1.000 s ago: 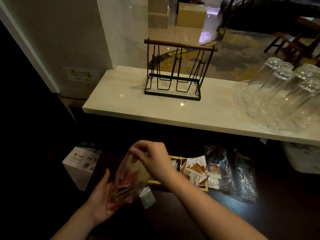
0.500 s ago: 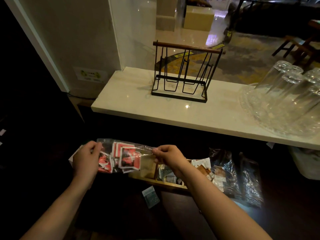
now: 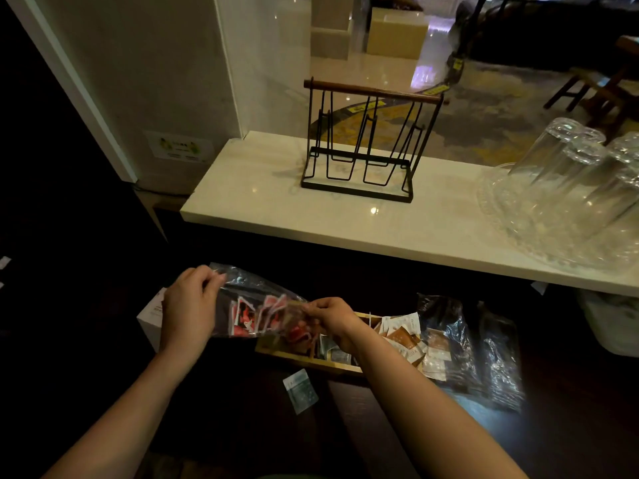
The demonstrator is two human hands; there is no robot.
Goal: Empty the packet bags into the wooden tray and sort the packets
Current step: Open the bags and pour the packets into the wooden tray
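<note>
— Packet bag (image 3: 256,312): position? 
— Gripped at both ends, left hand (image 3: 188,307) and right hand (image 3: 330,318) pinching it above the wooden tray (image 3: 311,357). 
— Change? 
— Left end raised, bag now tilted down rightward; red packets (image 3: 273,314) slid toward the tray.

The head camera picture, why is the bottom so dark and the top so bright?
Head view: light falls on the pale counter, with small glare spots, while the dark table below sits in shadow. The clear bag looks smeared between the left hand and right hand. The wide lens bends the edges.
</note>
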